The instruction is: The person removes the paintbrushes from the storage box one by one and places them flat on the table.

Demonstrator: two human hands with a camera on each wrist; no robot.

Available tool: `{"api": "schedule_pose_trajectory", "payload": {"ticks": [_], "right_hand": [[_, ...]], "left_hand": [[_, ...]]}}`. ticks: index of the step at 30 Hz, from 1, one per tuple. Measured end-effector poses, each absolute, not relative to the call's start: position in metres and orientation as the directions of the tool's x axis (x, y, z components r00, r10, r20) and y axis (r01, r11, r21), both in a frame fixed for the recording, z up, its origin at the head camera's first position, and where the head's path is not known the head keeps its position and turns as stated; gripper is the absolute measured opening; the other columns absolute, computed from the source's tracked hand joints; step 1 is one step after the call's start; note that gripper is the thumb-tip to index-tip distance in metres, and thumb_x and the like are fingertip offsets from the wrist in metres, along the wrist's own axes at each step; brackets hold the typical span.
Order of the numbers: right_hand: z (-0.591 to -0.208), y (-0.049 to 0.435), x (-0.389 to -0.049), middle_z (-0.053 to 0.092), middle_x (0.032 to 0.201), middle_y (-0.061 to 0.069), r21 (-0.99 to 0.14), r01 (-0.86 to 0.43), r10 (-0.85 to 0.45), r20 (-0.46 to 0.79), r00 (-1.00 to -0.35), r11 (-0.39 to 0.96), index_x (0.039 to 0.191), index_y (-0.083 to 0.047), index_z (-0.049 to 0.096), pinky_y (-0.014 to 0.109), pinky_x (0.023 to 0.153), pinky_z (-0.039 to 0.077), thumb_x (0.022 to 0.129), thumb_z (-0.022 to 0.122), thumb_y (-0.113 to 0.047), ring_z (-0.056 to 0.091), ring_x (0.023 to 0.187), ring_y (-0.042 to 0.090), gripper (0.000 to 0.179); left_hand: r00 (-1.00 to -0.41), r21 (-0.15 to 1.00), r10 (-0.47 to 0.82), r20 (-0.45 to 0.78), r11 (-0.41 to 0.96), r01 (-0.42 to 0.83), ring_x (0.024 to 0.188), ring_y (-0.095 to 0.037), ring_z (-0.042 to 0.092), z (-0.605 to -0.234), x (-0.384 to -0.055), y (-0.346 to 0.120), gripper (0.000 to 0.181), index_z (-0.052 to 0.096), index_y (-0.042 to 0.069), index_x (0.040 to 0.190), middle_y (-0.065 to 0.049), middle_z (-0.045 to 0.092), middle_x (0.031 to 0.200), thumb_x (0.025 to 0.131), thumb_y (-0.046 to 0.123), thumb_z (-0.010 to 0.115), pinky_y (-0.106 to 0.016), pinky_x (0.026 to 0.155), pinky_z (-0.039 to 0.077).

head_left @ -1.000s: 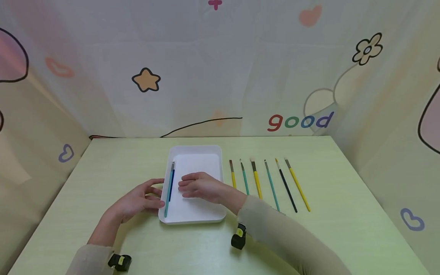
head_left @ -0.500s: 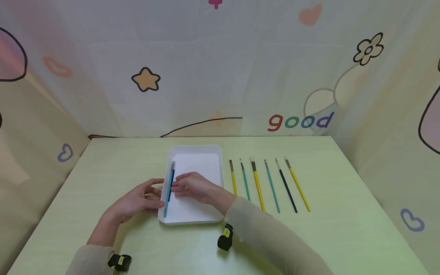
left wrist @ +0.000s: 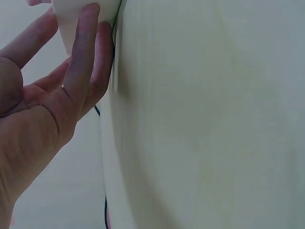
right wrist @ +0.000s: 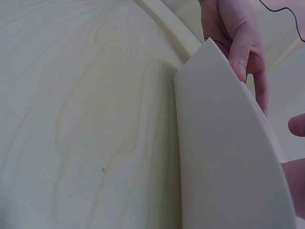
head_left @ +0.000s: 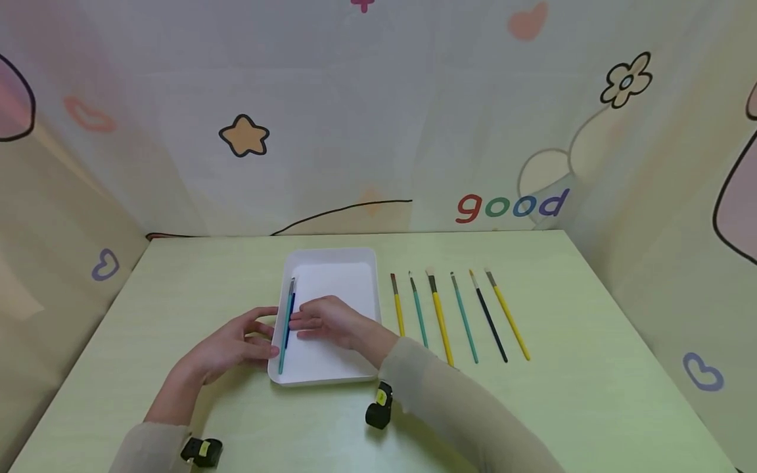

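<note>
A white tray (head_left: 337, 276) lies on the table, with a teal paintbrush (head_left: 282, 351) and a dark blue one (head_left: 288, 335) side by side along its left inner wall. From outside, my left hand (head_left: 227, 345) touches the tray's left side. The left wrist view shows that hand's extended fingers (left wrist: 82, 52) against the tray wall. Over the tray floor, my right hand (head_left: 337, 325) has its fairly straight fingertips at the dark blue paintbrush; contact is hard to tell. The tray wall (right wrist: 224, 143) hides most of this hand in the right wrist view.
Right of the tray, several paintbrushes lie in a row, bristles away from me: a short yellow one (head_left: 399, 312) nearest it, then teal (head_left: 464, 322), black (head_left: 491, 322) and yellow (head_left: 512, 322) ones. A printed cloth (head_left: 331, 131) stands behind the table.
My right hand has moved left across the tray to the two paintbrushes, and its fingertips now sit beside the dark blue one. The left hand has stayed at the tray's side.
</note>
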State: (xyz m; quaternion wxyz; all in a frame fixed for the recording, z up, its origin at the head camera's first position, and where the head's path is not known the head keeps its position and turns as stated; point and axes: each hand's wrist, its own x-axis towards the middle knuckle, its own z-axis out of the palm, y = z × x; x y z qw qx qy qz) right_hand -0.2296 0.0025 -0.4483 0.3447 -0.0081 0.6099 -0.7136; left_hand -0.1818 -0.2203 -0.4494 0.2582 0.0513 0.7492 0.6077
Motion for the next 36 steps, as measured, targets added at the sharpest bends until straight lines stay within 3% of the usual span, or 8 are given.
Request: {"api": "schedule_pose_trajectory", "payload": {"ticks": [5,11,21,30,36], "right_hand": [[-0.449,-0.001,-0.23,0.066,0.127,0.025,-0.881,0.472,-0.494,-0.415,-0.764,0.011,0.139,0.015,0.048,0.041,0.101,0.052,0.104,0.05,-0.005,0.065,0.12,0.035,0.04],[-0.453,-0.006,-0.231,0.071,0.109,0.02,-0.9,0.421,-0.473,-0.421,-0.774,0.114,0.136,0.014,0.052,0.037,0.09,0.058,0.102,0.055,-0.002,0.071,0.102,0.028,0.038],[-0.448,-0.015,-0.226,0.065,0.09,0.013,-0.904,0.304,-0.434,-0.414,-0.8,0.302,0.133,0.013,0.056,0.03,0.079,0.061,0.103,0.055,-0.002,0.064,0.08,0.017,0.034],[-0.444,-0.024,-0.215,0.065,0.111,0.012,-0.911,0.22,-0.371,-0.35,-0.86,0.349,0.129,0.011,0.062,0.034,0.083,0.06,0.093,0.059,0.001,0.065,0.091,0.02,0.038],[-0.439,-0.029,-0.205,0.065,0.121,0.012,-0.913,0.168,-0.287,-0.285,-0.914,0.371,0.134,0.008,0.059,0.034,0.086,0.057,0.095,0.06,-0.006,0.064,0.095,0.02,0.042]], "left_hand": [[-0.86,0.936,0.391,-0.327,0.262,-0.236,0.103,-0.032,0.067,-0.45,-0.181,-0.222,0.084,0.028,0.005,0.158,-0.027,0.049,0.131,0.091,0.005,0.078,-0.045,0.088,0.059],[-0.862,0.934,0.388,-0.327,0.269,-0.234,0.105,-0.032,0.067,-0.45,-0.182,-0.222,0.084,0.028,0.005,0.158,-0.027,0.049,0.132,0.091,0.005,0.078,-0.045,0.088,0.059],[-0.86,0.935,0.392,-0.328,0.266,-0.235,0.104,-0.032,0.067,-0.451,-0.182,-0.222,0.085,0.027,0.004,0.158,-0.027,0.049,0.131,0.091,0.006,0.078,-0.045,0.088,0.059],[-0.861,0.936,0.394,-0.322,0.27,-0.226,0.106,-0.032,0.067,-0.449,-0.182,-0.223,0.083,0.028,0.005,0.158,-0.026,0.049,0.132,0.092,0.007,0.078,-0.043,0.09,0.058],[-0.862,0.941,0.398,-0.313,0.255,-0.224,0.105,-0.032,0.067,-0.449,-0.182,-0.223,0.083,0.028,0.004,0.158,-0.027,0.049,0.131,0.092,0.007,0.078,-0.045,0.09,0.058]]}}
